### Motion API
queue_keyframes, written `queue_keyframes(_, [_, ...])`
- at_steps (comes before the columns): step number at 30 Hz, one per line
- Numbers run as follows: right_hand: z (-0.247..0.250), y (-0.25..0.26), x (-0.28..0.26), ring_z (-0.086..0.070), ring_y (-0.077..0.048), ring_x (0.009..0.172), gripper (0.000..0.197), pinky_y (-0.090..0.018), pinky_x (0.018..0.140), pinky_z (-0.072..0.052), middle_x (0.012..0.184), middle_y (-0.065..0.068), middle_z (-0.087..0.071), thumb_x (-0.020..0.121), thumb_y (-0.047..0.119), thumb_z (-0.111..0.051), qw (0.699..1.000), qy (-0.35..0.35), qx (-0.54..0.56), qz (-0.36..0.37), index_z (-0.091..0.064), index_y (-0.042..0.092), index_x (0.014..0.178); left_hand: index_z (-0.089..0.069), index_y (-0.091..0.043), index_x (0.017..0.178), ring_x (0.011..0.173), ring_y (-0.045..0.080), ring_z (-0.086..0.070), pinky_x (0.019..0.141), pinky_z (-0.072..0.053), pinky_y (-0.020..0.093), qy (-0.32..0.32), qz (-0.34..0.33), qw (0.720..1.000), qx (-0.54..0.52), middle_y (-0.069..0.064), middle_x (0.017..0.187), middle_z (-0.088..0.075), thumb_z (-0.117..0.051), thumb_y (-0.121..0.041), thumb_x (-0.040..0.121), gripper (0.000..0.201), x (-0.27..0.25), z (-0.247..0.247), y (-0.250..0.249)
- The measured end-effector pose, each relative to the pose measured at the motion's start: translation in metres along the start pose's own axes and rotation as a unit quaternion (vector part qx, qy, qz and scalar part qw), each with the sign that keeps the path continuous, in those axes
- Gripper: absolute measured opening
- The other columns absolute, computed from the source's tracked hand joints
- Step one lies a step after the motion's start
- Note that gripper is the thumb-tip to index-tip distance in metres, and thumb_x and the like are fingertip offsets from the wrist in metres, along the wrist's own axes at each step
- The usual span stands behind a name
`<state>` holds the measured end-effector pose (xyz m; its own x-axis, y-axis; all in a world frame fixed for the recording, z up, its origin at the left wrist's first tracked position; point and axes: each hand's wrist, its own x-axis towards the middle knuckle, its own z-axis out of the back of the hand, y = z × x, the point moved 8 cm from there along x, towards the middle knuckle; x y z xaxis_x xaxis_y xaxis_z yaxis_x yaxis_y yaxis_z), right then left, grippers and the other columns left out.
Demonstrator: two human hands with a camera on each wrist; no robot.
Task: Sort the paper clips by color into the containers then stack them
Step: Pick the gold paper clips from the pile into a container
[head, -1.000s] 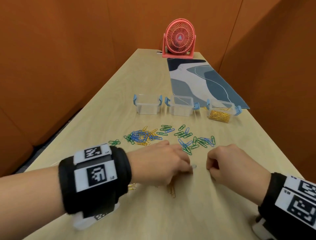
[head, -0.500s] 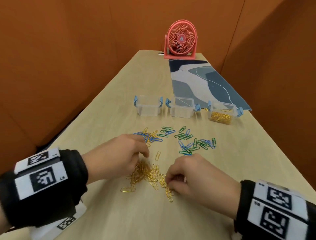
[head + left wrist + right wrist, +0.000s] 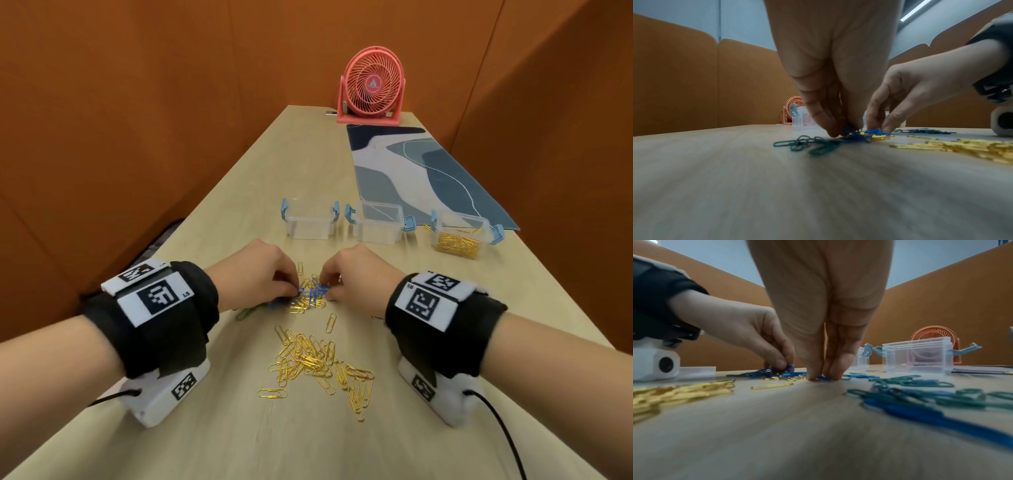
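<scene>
A mixed heap of blue and gold paper clips (image 3: 311, 296) lies between my two hands. My left hand (image 3: 289, 286) pinches blue clips (image 3: 849, 132) at the heap's left side. My right hand (image 3: 330, 289) has thumb and forefinger tips down on a blue clip (image 3: 824, 378) at its right side. A sorted pile of gold clips (image 3: 318, 365) lies nearer to me. Green clips (image 3: 807, 143) sit left of my left hand. Beyond the hands stand three clear containers with blue latches: the left one (image 3: 310, 222) and the middle one (image 3: 376, 224) look empty, and the right one (image 3: 460, 238) holds gold clips.
More green and blue clips (image 3: 920, 394) lie to the right of my right hand. A patterned blue mat (image 3: 421, 171) covers the table's far right, with a pink fan (image 3: 371, 89) at the far end. Orange partition walls close in both sides of the table (image 3: 171, 428).
Both hands have moved forward from the gold pile to the blue and gold heap. The gold pile now lies between my wrists.
</scene>
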<state>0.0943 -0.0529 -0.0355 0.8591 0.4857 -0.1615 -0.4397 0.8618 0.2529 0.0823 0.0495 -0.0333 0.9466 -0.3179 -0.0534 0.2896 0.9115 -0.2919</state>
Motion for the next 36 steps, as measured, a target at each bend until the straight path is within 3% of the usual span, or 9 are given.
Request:
queue_keyframes(3, [0.000, -0.003, -0.002, -0.063, -0.025, 0.096, 0.018, -0.030, 0.084, -0.051, 0.105, -0.010, -0.067, 0.087, 0.009, -0.057, 1.000, -0.020, -0.009, -0.004, -0.069, 0.010, 0.100, -0.071, -0.013, 0.098, 0.085, 0.013, -0.062, 0.082, -0.049, 0.024, -0.038, 0.013, 0.999, -0.017, 0.001, 0.094, -0.071, -0.057, -0.022, 0.090, 0.018, -0.001, 0.005, 0.001])
queue_keyframes(10, [0.012, -0.018, -0.016, -0.058, -0.025, 0.094, 0.018, -0.028, 0.070, -0.041, 0.102, -0.006, -0.063, 0.088, 0.016, -0.049, 0.995, -0.081, -0.024, -0.055, -0.060, 0.013, 0.102, -0.062, -0.007, 0.097, 0.077, 0.023, -0.056, 0.068, -0.044, 0.028, -0.065, 0.076, 0.995, -0.027, 0.008, 0.089, -0.065, -0.043, -0.013, 0.094, 0.020, -0.001, 0.010, 0.013])
queue_keyframes(14, [0.015, -0.023, -0.021, -0.051, -0.025, 0.108, 0.029, -0.031, 0.075, -0.039, 0.116, -0.007, -0.054, 0.091, 0.020, -0.045, 0.991, -0.089, -0.047, -0.089, -0.050, 0.013, 0.118, -0.058, -0.009, 0.101, 0.086, 0.027, -0.057, 0.075, -0.048, 0.036, -0.054, 0.117, 0.992, 0.010, 0.010, 0.098, -0.063, -0.042, -0.015, 0.092, 0.019, -0.001, 0.010, 0.021])
queue_keyframes(17, [0.012, -0.022, -0.019, -0.043, -0.025, 0.117, 0.037, -0.035, 0.090, -0.041, 0.125, -0.008, -0.048, 0.091, 0.021, -0.046, 0.991, -0.083, -0.071, -0.073, -0.046, 0.013, 0.127, -0.055, -0.011, 0.108, 0.096, 0.025, -0.054, 0.081, -0.048, 0.035, -0.039, 0.155, 0.985, 0.067, 0.009, 0.109, -0.057, -0.041, -0.014, 0.093, 0.021, -0.003, 0.011, 0.031])
queue_keyframes(19, [0.011, -0.010, -0.016, -0.043, -0.023, 0.120, 0.037, -0.036, 0.099, -0.041, 0.126, -0.005, -0.049, 0.092, 0.020, -0.048, 0.995, -0.082, -0.049, -0.002, -0.049, 0.018, 0.128, -0.057, -0.014, 0.110, 0.099, 0.023, -0.051, 0.084, -0.047, 0.033, -0.054, 0.133, 0.987, 0.079, 0.006, 0.108, -0.054, -0.042, -0.016, 0.093, 0.022, -0.002, 0.013, 0.029])
queue_keyframes(23, [-0.007, 0.020, -0.015, -0.047, -0.020, 0.118, 0.037, -0.039, 0.100, -0.041, 0.124, 0.000, -0.053, 0.092, 0.024, -0.051, 0.991, -0.001, -0.057, 0.118, -0.053, 0.024, 0.129, -0.066, -0.022, 0.096, 0.078, 0.010, -0.052, 0.067, -0.039, 0.019, -0.015, 0.017, 0.999, 0.024, -0.009, 0.084, -0.055, -0.059, -0.034, 0.086, 0.016, -0.004, 0.002, 0.000])
queue_keyframes(27, [-0.008, 0.017, -0.014, -0.053, -0.020, 0.108, 0.026, -0.037, 0.092, -0.047, 0.114, -0.001, -0.056, 0.091, 0.023, -0.055, 0.993, 0.017, -0.057, 0.104, -0.062, 0.020, 0.116, -0.070, -0.025, 0.092, 0.071, 0.003, -0.056, 0.065, -0.043, 0.012, 0.053, 0.021, 0.998, -0.031, -0.014, 0.078, -0.063, -0.069, -0.029, 0.081, 0.012, -0.009, -0.008, -0.005])
queue_keyframes(30, [-0.005, 0.015, -0.014, -0.056, -0.020, 0.102, 0.020, -0.032, 0.085, -0.048, 0.104, -0.001, -0.057, 0.091, 0.020, -0.056, 0.995, 0.005, -0.048, 0.090, -0.065, 0.016, 0.108, -0.071, -0.023, 0.094, 0.073, 0.001, -0.060, 0.069, -0.046, 0.008, 0.051, 0.030, 0.997, -0.059, -0.013, 0.080, -0.066, -0.069, -0.020, 0.081, 0.014, -0.010, -0.007, -0.002])
queue_keyframes(36, [0.006, 0.004, -0.013, -0.058, -0.023, 0.102, 0.024, -0.032, 0.084, -0.049, 0.112, -0.003, -0.062, 0.095, 0.023, -0.047, 0.998, -0.059, -0.013, 0.036, -0.065, 0.018, 0.111, -0.071, -0.022, 0.091, 0.072, 0.003, -0.057, 0.066, -0.043, 0.007, 0.014, 0.043, 0.997, -0.063, -0.013, 0.079, -0.063, -0.062, -0.014, 0.086, 0.013, -0.009, -0.001, 0.000])
